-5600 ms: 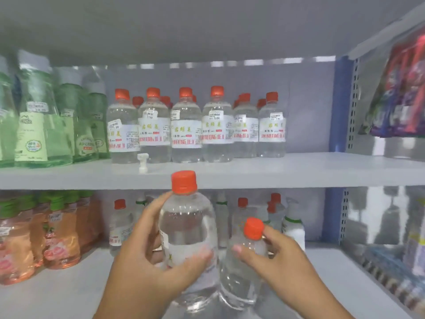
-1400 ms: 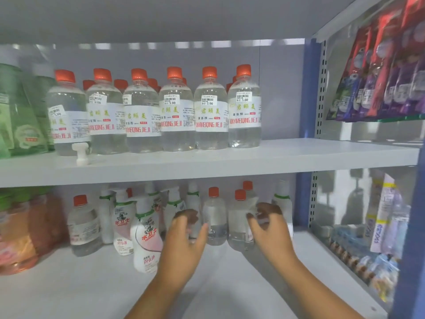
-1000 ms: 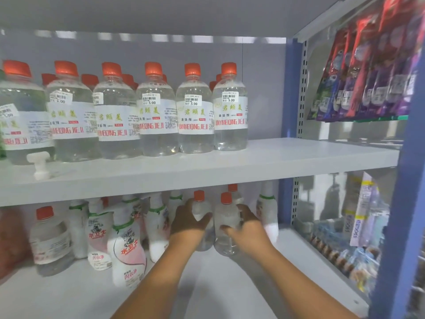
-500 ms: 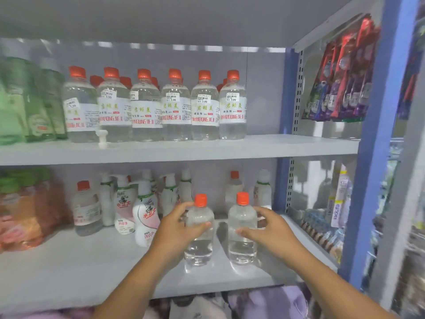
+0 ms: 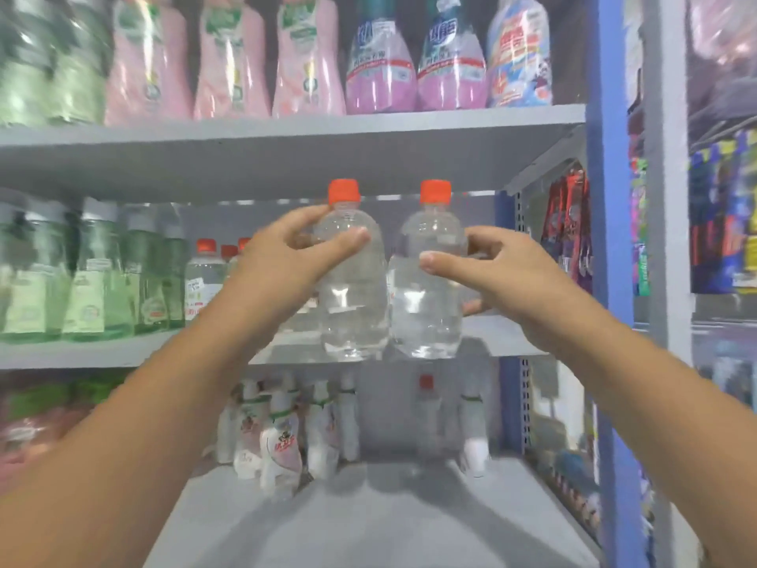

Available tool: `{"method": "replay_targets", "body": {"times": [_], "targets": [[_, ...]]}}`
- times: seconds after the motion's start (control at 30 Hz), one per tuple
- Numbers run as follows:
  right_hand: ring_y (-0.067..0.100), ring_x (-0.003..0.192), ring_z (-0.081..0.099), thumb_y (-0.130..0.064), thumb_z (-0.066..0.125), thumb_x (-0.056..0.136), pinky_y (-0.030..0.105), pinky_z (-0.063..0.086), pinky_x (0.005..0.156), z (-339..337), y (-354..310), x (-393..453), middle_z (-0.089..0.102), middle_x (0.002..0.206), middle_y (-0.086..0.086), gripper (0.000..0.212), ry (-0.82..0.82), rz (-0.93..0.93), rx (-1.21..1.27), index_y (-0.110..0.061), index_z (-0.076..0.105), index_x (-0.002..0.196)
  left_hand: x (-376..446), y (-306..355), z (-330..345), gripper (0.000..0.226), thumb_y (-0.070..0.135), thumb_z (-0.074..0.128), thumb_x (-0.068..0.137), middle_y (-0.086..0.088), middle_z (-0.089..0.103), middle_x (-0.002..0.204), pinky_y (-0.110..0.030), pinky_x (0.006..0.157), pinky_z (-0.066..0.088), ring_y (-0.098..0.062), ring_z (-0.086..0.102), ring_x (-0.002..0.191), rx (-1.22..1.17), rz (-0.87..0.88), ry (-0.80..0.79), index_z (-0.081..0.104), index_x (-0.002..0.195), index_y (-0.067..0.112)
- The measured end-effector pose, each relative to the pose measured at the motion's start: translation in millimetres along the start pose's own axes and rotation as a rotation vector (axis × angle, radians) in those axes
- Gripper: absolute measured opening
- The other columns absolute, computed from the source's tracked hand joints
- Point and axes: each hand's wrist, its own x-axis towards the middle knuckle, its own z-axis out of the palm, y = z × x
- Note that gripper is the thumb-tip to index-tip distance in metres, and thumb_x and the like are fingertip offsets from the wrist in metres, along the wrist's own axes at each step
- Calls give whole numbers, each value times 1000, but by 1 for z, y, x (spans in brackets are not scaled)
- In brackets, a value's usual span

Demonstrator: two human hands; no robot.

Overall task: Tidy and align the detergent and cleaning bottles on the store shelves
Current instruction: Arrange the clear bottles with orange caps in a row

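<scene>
Two clear bottles point(image 5: 354, 289) are held upright, touching, at the middle shelf point(image 5: 504, 336) edge; left hand point(image 5: 286, 264) and right hand point(image 5: 491, 276) each clamped on one; bases should be set down level, then slid back together.

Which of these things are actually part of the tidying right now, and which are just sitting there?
In the job:
left hand holding a clear bottle
right hand holding a second clear bottle
middle shelf

Just sitting there:
pink bottles
green bottles
white bottles
hanging packets
</scene>
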Motion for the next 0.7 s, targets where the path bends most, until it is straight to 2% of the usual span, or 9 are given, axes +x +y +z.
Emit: {"method": "replay_targets", "body": {"times": [0.17,0.27,0.33,0.37,0.43,0.47,0.53,0.63,0.7], "targets": [[30,110,70,-36,89,78,54,64,75,16,19,45,70,122,18,52,36,139,-106,-3,73,115,47,-31,27,67,66,86,63,6,69,119,-41,90,59,-15,68,105,108,-75,13,70,123,39],[34,107,71,-38,88,79,57,62,79,22,35,60,72,118,20,51,38,183,-155,-3,72,114,61,-56,36,61,60,88,66,5,67,126,-34,74,58,-26,71,101,107,-112,14,72,120,35],[31,100,74,-42,86,79,55,63,80,24,44,71,75,110,14,43,36,189,-188,-12,75,107,71,-66,39,66,62,88,65,10,63,129,-31,62,57,-22,71,82,104,-124,-6,69,123,35],[29,98,74,-44,86,79,53,64,80,25,47,75,75,109,10,42,29,196,-211,-15,75,107,75,-70,40,65,63,87,65,12,63,128,-32,63,59,-17,69,77,125,-121,-22,69,121,37],[23,97,72,-47,85,79,48,64,82,26,50,84,75,108,4,42,-6,218,-233,-19,74,108,84,-76,42,64,64,86,67,14,62,126,-34,72,62,-10,67,90,154,-116,-67,68,123,37],[22,98,72,-47,85,80,47,64,84,27,52,88,75,108,1,41,-22,228,-231,-21,74,109,87,-78,43,65,63,85,68,16,61,124,-32,71,62,-6,64,95,159,-117,-91,67,124,37],[20,100,71,-46,85,81,46,64,86,28,56,94,75,110,-1,40,-43,241,-231,-23,73,111,92,-80,44,59,63,84,70,21,56,112,-26,66,60,3,59,91,176,-112,-130,66,121,39],[20,101,70,-47,83,83,43,64,84,29,62,101,72,112,-2,38,-51,242,-247,-25,71,111,101,-87,44,80,68,82,70,14,51,118,-34,79,61,-14,63,102,248,-123,-153,58,138,33],[18,96,71,-50,81,83,39,65,79,31,68,104,72,109,-4,36,-38,222,-281,-29,69,109,104,-92,44,85,73,79,69,11,54,120,-29,67,55,-12,70,88,328,-97,-151,55,140,34]]}}
